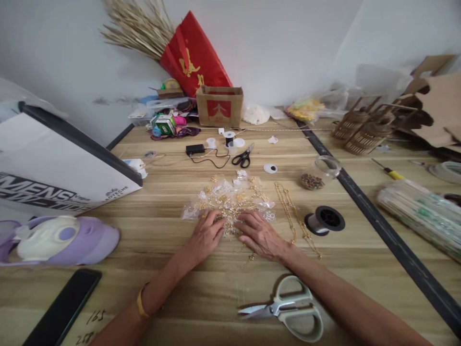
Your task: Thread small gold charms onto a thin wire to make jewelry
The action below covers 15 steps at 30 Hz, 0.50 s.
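Note:
A pile of small gold and silver beads [230,218] lies on the wooden table, mixed with little clear plastic bags [221,188]. At the left edge of this pile is my left hand [207,235], palm down, its fingers apart and touching the beads. My right hand [261,234] rests opposite, fingers spread over the right side of the beads. I see nothing gripped in either hand; the fingertips are partly lost among the beads. Right of my right hand, a gold chain [287,204] lies in long loops. Some loose gold pieces [251,258] sit just below that hand.
Large pale-handled scissors [297,307] lie near my right forearm. A wire spool [324,220] and a jar of coloured beads [317,175] stand to the right. Black scissors [244,157] are behind the pile. Leftward are a phone [65,305] and a purple-and-white bottle [72,240].

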Motion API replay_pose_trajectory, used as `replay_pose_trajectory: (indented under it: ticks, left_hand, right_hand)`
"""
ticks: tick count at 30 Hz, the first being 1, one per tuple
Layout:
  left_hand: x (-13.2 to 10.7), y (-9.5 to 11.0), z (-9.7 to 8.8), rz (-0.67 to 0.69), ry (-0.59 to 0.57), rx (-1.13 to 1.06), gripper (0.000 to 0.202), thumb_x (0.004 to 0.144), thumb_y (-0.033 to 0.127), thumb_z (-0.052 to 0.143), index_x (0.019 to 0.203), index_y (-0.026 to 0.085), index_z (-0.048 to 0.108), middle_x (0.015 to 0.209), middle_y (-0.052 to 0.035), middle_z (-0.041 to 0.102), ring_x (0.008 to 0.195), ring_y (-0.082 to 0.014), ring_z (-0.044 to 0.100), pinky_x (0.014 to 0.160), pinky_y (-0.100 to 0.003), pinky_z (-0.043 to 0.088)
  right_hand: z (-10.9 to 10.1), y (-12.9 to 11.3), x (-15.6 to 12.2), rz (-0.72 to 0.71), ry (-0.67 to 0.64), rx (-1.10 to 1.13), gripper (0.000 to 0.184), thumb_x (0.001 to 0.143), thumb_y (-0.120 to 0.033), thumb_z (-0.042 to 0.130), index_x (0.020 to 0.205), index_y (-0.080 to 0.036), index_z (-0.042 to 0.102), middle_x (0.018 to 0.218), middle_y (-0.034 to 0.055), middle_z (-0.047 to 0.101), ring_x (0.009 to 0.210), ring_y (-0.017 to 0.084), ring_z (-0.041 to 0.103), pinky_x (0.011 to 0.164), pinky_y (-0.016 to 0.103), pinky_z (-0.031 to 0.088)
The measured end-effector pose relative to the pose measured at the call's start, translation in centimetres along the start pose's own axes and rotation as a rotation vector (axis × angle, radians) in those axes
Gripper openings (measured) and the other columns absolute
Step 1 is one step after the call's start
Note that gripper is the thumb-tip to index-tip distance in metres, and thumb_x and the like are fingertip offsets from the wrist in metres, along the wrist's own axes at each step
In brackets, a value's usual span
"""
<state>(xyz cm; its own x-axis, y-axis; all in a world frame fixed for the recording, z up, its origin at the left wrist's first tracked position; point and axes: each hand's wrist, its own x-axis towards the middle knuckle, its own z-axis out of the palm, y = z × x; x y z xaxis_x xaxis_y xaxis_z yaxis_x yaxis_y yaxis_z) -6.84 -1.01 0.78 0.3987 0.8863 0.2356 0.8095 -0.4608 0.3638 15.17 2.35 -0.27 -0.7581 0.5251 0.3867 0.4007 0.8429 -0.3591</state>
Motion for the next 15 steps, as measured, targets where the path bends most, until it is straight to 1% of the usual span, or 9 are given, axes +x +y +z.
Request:
replay_pose_trajectory:
  ticks: [4, 7, 10, 13, 15]
  left_hand:
    - [-0.4, 0.6, -0.1, 0.027, -0.047, 0.005, 0.033, 0.088, 0.013, 0.046, 0.116, 0.024, 0.06, 0.119, -0.0093, 0.047, 0.113, -0.0253, 0.044, 0.097, -0.045, 0.042]
    - [-0.6, 0.5, -0.4, 0.054, -0.065, 0.0, 0.035, 0.087, 0.01, 0.044, 0.114, 0.025, 0.062, 0.121, -0.0093, 0.046, 0.114, -0.0253, 0.043, 0.097, -0.045, 0.042]
    - [-0.8, -0.2, -0.7, 0.053, -0.028, 0.001, 0.033, 0.087, 0.01, 0.044, 0.11, 0.023, 0.064, 0.121, -0.0105, 0.046, 0.115, -0.0259, 0.043, 0.099, -0.046, 0.04]
    - [-1.2, -0.9, -0.7, 0.052, 0.023, 0.008, 0.029, 0.087, 0.012, 0.045, 0.107, 0.021, 0.065, 0.12, -0.0107, 0.046, 0.116, -0.0259, 0.043, 0.099, -0.046, 0.04]
    - [-1.5, -1.2, -0.6, 0.059, 0.033, 0.012, 0.029, 0.087, 0.012, 0.046, 0.105, 0.022, 0.066, 0.119, -0.0103, 0.046, 0.116, -0.0255, 0.042, 0.099, -0.045, 0.04]
  right_hand:
    - [0.0, 0.0, 0.0, 0.003, -0.003, 0.006, 0.03, 0.094, -0.032, 0.041, 0.115, -0.015, 0.055, 0.112, 0.0136, 0.054, 0.117, 0.027, 0.043, 0.096, 0.05, 0.042]
    - [0.1, 0.1, -0.1, 0.007, -0.01, 0.006, 0.032, 0.094, -0.033, 0.041, 0.116, -0.015, 0.055, 0.114, 0.0138, 0.053, 0.118, 0.027, 0.042, 0.097, 0.049, 0.041]
    - [0.1, 0.1, -0.2, 0.011, -0.032, -0.013, 0.036, 0.094, -0.035, 0.041, 0.121, -0.015, 0.054, 0.118, 0.0144, 0.05, 0.12, 0.028, 0.04, 0.098, 0.05, 0.04]
    - [0.2, 0.2, -0.1, -0.004, -0.049, -0.034, 0.039, 0.094, -0.038, 0.04, 0.126, -0.018, 0.051, 0.123, 0.0141, 0.047, 0.123, 0.028, 0.036, 0.099, 0.052, 0.037]
    - [0.2, 0.2, 0.0, -0.015, -0.059, -0.041, 0.04, 0.094, -0.04, 0.039, 0.127, -0.02, 0.051, 0.125, 0.0135, 0.046, 0.124, 0.029, 0.035, 0.1, 0.053, 0.036]
